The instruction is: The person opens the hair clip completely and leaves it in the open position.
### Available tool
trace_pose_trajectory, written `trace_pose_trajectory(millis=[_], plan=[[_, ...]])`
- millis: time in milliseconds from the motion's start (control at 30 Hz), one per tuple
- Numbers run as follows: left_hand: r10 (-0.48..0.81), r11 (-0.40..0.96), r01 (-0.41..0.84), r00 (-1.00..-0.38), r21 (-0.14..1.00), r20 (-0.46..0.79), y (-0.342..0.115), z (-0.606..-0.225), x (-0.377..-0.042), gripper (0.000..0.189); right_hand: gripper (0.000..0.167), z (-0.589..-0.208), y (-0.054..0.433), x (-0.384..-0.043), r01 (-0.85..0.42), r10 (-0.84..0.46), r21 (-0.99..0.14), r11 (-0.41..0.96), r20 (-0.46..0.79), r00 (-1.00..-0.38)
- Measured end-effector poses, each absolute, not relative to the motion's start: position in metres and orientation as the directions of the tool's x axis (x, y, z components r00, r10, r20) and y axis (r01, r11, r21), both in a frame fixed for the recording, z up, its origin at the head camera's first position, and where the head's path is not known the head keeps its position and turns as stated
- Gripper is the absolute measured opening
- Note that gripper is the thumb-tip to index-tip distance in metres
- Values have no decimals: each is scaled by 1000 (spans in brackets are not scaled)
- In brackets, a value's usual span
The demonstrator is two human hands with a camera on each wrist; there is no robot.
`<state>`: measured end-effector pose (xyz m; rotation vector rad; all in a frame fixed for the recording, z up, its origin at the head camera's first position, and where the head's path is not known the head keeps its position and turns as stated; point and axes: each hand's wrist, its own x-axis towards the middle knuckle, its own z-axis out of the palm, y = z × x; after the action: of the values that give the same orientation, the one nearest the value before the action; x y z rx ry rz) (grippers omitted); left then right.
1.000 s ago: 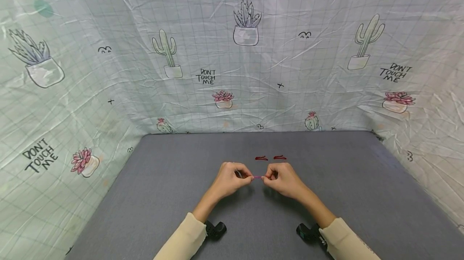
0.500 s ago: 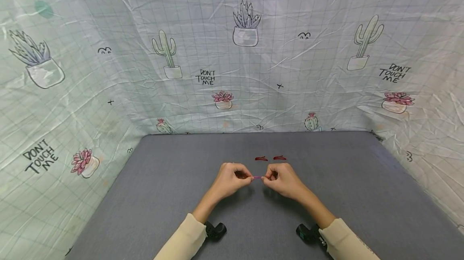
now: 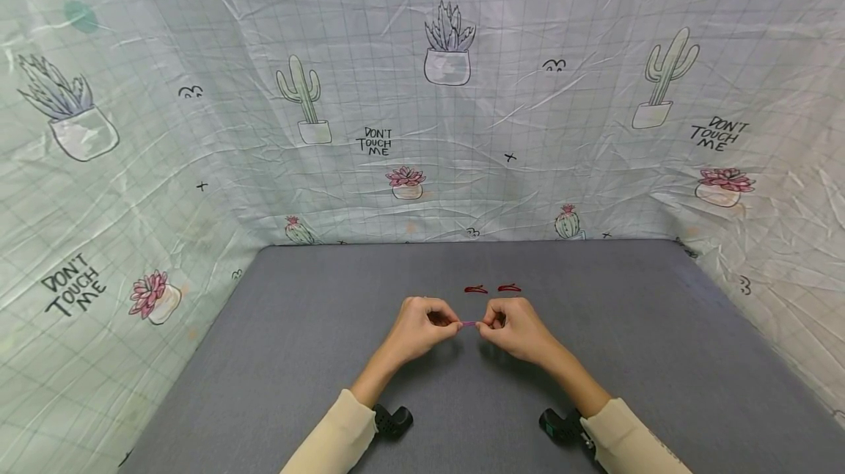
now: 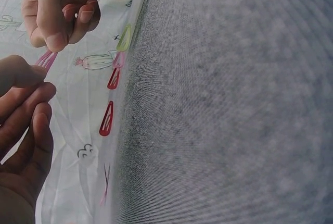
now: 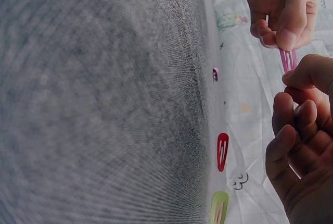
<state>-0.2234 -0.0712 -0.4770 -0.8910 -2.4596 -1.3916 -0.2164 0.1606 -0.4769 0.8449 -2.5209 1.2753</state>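
Note:
A pink-purple snap hair clip (image 3: 469, 323) is held sideways between both hands, above the grey table. My left hand (image 3: 422, 327) pinches one end between thumb and forefinger. At the other end, my right hand (image 3: 518, 326) does the same. From the right wrist view, the slotted middle of the clip (image 5: 287, 60) shows between the two thumbs, while its ends are covered by fingertips. Just beyond the hands lie two red hair clips (image 3: 475, 289), side by side on the table.
The left wrist view also shows a green hair clip (image 4: 124, 37) by the red ones (image 4: 106, 119). A small pink item (image 5: 215, 74) lies apart in the right wrist view. A cactus-print sheet (image 3: 449, 122) rises behind the grey table (image 3: 317, 327) and along its sides.

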Motion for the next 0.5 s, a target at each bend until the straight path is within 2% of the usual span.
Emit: trace_pose_trajectory(millis=[500], plan=[[410, 368, 602, -789, 708, 458, -71, -479, -225, 6, 28, -477, 160, -217, -574, -394, -667, 475, 422, -817]])
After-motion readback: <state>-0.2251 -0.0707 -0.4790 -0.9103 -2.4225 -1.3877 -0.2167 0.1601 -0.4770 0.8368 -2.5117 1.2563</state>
